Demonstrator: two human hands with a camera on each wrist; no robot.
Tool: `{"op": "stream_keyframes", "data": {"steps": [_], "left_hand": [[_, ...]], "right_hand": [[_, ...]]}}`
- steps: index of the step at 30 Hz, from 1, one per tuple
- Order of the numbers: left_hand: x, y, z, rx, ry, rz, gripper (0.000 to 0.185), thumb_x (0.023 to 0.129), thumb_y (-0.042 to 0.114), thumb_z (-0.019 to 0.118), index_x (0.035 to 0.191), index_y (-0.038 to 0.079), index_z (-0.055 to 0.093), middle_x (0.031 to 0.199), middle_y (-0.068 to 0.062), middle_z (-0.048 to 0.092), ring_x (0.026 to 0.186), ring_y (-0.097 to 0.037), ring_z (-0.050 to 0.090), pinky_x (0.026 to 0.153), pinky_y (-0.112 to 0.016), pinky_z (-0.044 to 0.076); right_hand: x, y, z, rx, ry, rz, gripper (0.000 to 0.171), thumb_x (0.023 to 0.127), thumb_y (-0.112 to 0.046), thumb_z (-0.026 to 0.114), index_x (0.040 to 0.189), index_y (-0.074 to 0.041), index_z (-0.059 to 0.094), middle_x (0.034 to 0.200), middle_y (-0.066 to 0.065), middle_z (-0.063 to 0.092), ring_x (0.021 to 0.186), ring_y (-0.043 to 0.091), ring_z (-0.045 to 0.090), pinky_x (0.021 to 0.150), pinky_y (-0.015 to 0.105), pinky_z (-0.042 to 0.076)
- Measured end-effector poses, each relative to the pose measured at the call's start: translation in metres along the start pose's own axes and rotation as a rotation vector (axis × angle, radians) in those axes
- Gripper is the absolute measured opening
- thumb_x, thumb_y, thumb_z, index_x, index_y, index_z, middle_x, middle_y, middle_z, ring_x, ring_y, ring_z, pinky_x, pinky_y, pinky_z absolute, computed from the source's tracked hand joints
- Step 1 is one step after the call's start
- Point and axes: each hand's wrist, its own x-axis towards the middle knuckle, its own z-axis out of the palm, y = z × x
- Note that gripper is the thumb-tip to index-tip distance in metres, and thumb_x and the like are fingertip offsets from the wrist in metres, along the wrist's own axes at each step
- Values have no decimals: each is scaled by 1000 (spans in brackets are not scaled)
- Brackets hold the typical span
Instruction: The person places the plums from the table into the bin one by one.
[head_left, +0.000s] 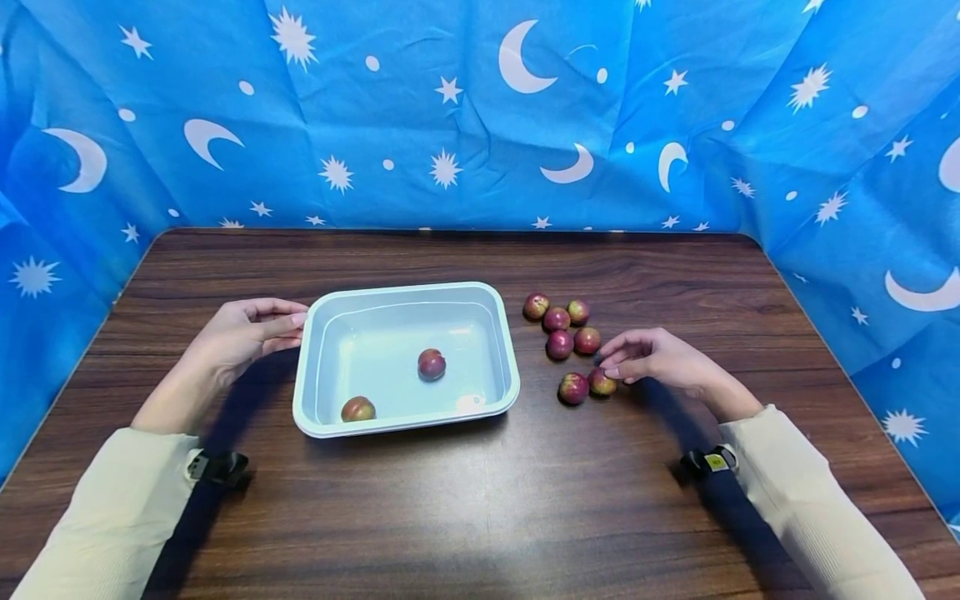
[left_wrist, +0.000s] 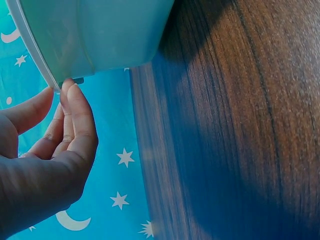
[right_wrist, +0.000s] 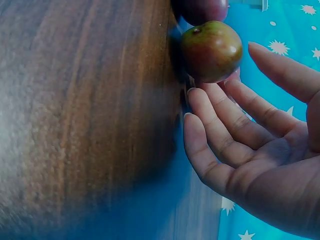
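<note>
My left hand (head_left: 243,335) pinches the left rim of a pale plastic tray (head_left: 382,350), thumb on the outer edge and fingertips under it in the left wrist view. Inside the tray lie two plums, a dark red one (head_left: 431,365) near the middle and a greenish-red one (head_left: 358,408) at the front left. My right hand (head_left: 660,360) is at a red-and-yellow plum (head_left: 602,382) on the table. In the right wrist view, fingertips reach behind that plum (right_wrist: 212,52), while the thumb stands apart from it. Another plum (head_left: 573,388) sits just left of it.
Several more plums (head_left: 557,320) cluster on the brown wooden table (head_left: 480,500), between the tray and my right hand. A blue cloth (head_left: 450,125) with white moons and stars hangs behind the table and along its sides.
</note>
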Motion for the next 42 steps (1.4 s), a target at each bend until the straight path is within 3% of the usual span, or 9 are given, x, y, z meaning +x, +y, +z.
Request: {"op": "stream_keyframes", "data": {"steps": [4, 14, 21, 42], "left_hand": [[0, 0, 0, 7, 0, 9, 13, 90, 6, 56, 102, 2, 57, 85, 4, 65, 78, -10, 64, 78, -29, 53], [2, 0, 1, 91, 2, -4, 34, 93, 8, 52, 119, -13, 43, 86, 6, 63, 80, -6, 62, 81, -28, 52], [0, 1, 1, 58, -8, 2, 31, 93, 5, 51, 117, -12, 44, 86, 5, 63, 80, -8, 63, 80, -29, 52], [1, 0, 1, 93, -4, -7, 36, 94, 8, 51, 121, -13, 42, 87, 7, 62, 81, -6, 63, 81, -29, 52]], "right_hand": [[0, 0, 1, -5, 0, -1, 37, 84, -2, 62, 114, 16, 49, 98, 17, 62, 84, 11, 61, 71, 30, 54], [-1, 2, 0, -28, -25, -12, 36, 84, -2, 61, 114, 15, 50, 97, 16, 62, 83, 11, 60, 72, 29, 53], [-1, 1, 0, -32, -33, -14, 36, 85, -3, 61, 114, 15, 50, 97, 17, 61, 83, 11, 60, 72, 29, 53], [0, 8, -4, -10, -55, -6, 38, 86, -7, 62, 113, 17, 48, 94, 10, 62, 81, 11, 60, 72, 31, 53]]}}
